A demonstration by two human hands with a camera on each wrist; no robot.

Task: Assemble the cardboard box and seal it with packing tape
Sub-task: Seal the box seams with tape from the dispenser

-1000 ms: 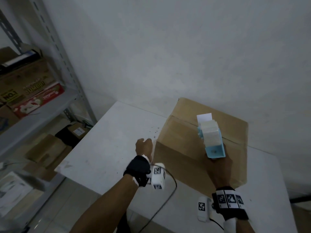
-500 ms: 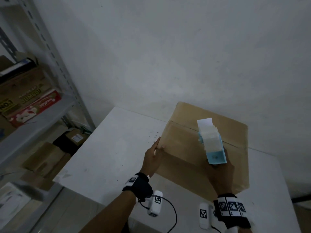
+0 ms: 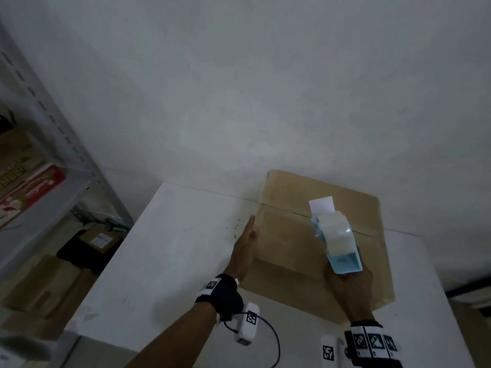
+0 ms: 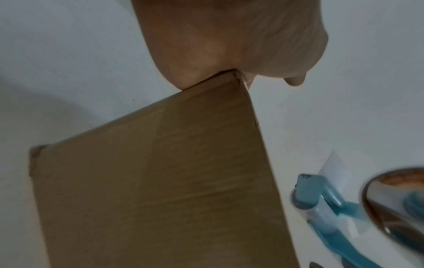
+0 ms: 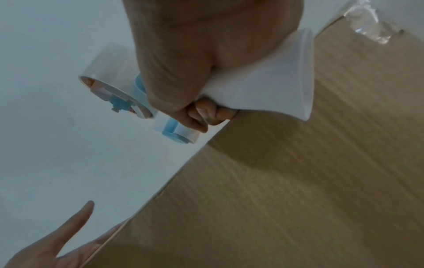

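A brown cardboard box with its top flaps folded down stands on the white table, against the wall. My left hand lies flat with straight fingers against the box's left side. My right hand grips the handle of a blue and white tape dispenser held above the top flaps, near the centre seam. In the right wrist view my fingers curl round the white handle, and the tape roll shows beyond. A scrap of clear tape sticks at the box's far edge.
A metal shelving unit with cartons stands at the left. More cardboard boxes lie on the floor below it. The white wall runs right behind the table. The table's left half is bare surface.
My left hand went from a loose fist off the box to a flat palm pressed against the box's left side. The dispenser in my right hand has barely shifted over the seam.
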